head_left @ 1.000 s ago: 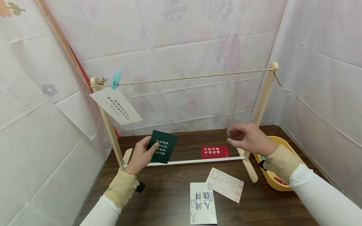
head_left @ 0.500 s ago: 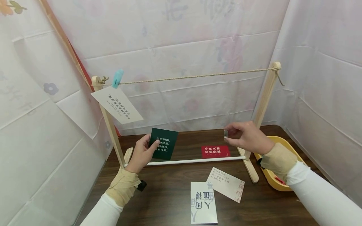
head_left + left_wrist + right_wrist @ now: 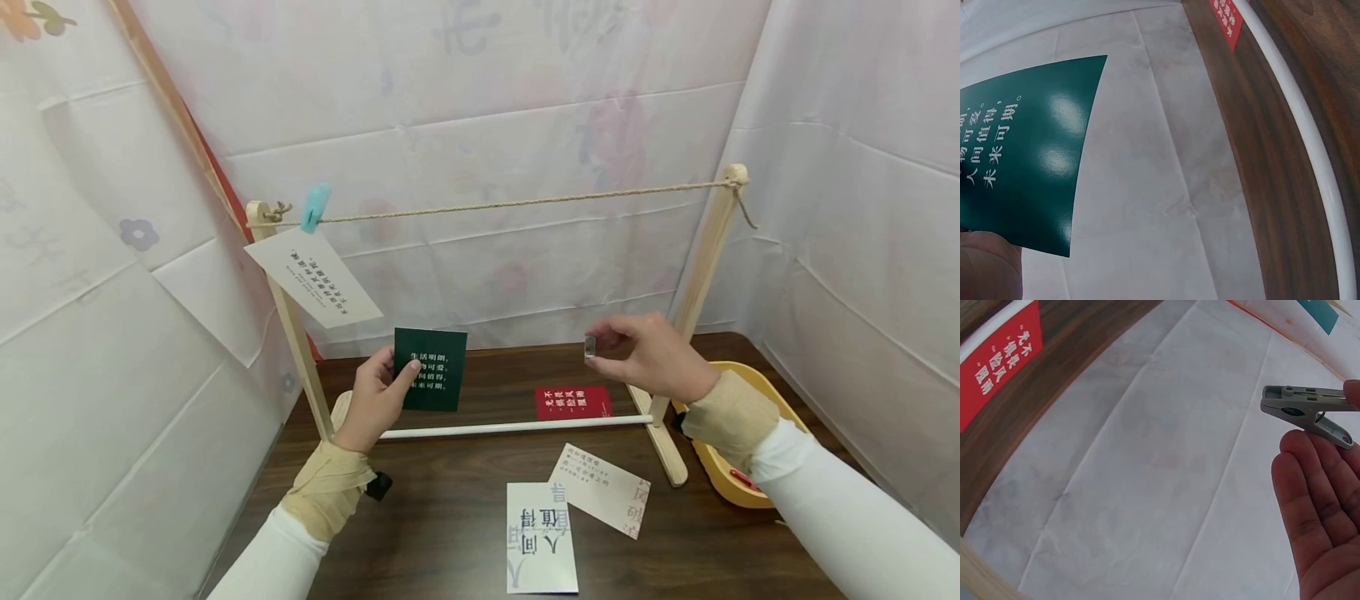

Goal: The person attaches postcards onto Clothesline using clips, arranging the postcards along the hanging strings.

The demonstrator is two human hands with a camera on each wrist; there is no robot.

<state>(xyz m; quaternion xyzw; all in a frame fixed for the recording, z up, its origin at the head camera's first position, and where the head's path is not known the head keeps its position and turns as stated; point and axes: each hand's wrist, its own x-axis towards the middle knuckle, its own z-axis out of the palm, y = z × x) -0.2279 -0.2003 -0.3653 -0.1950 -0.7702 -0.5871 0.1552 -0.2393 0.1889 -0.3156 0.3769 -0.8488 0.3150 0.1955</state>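
My left hand [image 3: 378, 400] pinches a dark green card [image 3: 438, 371] with white lettering, thumb on its front face. The card stands nearly upright above the white rod [image 3: 517, 427]; the left wrist view shows its glossy surface [image 3: 1041, 150]. On the right, my right hand [image 3: 652, 358] holds a small grey clothespin [image 3: 1307, 406] between thumb and fingers, apart from the rope. A twine rope [image 3: 517, 204] runs between two wooden posts. Near its left end a blue clothespin [image 3: 316, 207] holds a white card [image 3: 315, 279], which hangs tilted.
A red card [image 3: 573, 403] lies behind the rod on the dark wooden table [image 3: 420, 517]. Nearer lie a white card [image 3: 542, 542] and a cream card [image 3: 603, 492], overlapping. A yellow basket [image 3: 738, 492] stands beyond the right post [image 3: 708, 267], partly behind my right arm.
The green card has risen slightly and turned more upright in my left hand. My right hand has moved a little left and up with the grey clothespin.
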